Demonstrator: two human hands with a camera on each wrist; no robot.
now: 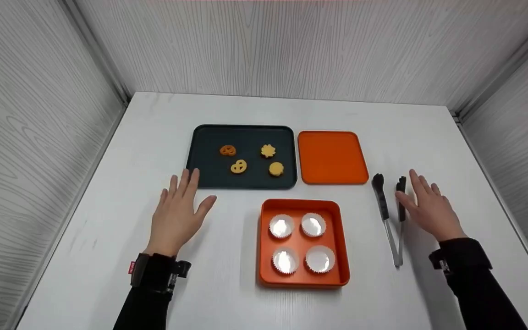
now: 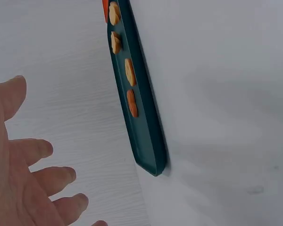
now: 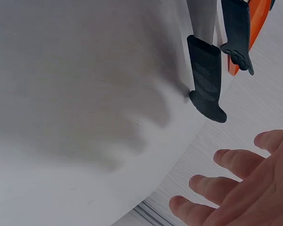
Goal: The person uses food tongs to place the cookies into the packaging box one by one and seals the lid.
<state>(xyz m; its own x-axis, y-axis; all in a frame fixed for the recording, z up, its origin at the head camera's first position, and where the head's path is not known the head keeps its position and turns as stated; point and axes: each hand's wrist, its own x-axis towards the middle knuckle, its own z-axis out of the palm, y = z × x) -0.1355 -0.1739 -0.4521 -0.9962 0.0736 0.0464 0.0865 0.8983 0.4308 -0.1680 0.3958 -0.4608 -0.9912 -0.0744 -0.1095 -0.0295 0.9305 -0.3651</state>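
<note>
My left hand (image 1: pixel 177 217) is held palm down with straight fingers, near the lower left corner of a dark green tray (image 1: pixel 250 137). It holds nothing. On that tray lie a brown pretzel (image 1: pixel 228 150), a pale pretzel (image 1: pixel 239 167), a flower-shaped cookie (image 1: pixel 268 151) and a round-looking cookie (image 1: pixel 276 169). To the right, my right hand (image 1: pixel 429 211) is spread beside a pair of black-tipped tongs (image 1: pixel 390 238); its thumb overlaps one arm of them in the head view. In the right wrist view the fingers are apart from the tongs (image 3: pixel 206 75).
A square orange box (image 1: pixel 298 282) at the front centre contains several white paper cups (image 1: pixel 281 226). A flat orange tray (image 1: pixel 332 158) lies right of the green one. Grey wood-grain panels (image 1: pixel 264 50) wall the white table (image 1: pixel 218 293) at the back and both sides.
</note>
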